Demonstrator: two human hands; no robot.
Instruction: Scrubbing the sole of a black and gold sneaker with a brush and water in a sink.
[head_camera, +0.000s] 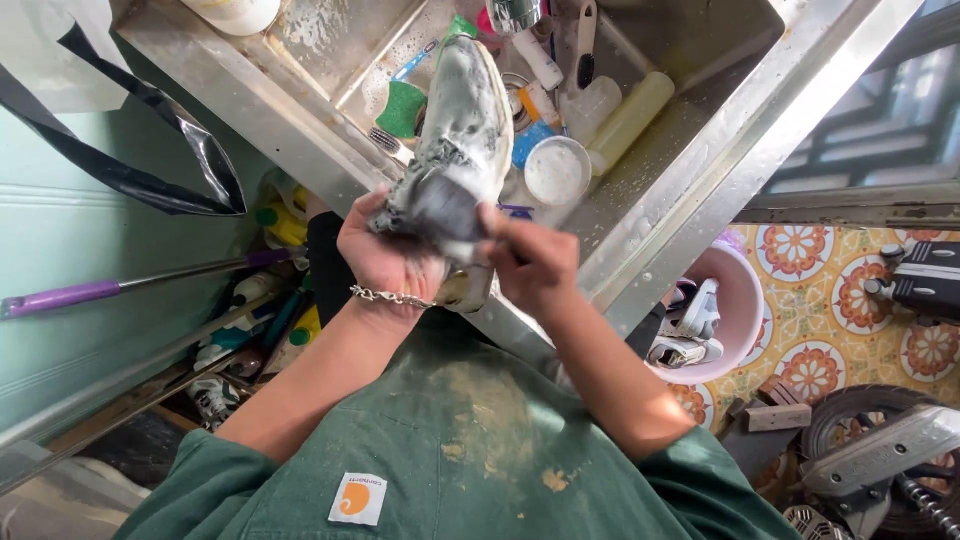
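A soapy white and grey sneaker is held over a steel sink, its toe pointing away from me. My left hand, with a chain bracelet on the wrist, grips the shoe's heel from the left. My right hand is closed at the heel's right side, its fingers blurred against the shoe; whether it holds a brush or cloth is hidden.
The sink holds a green sponge, bottles, a round white tub and brushes. A pink basin with sneakers stands on the patterned floor at right. A purple-handled mop and bottles lie at left.
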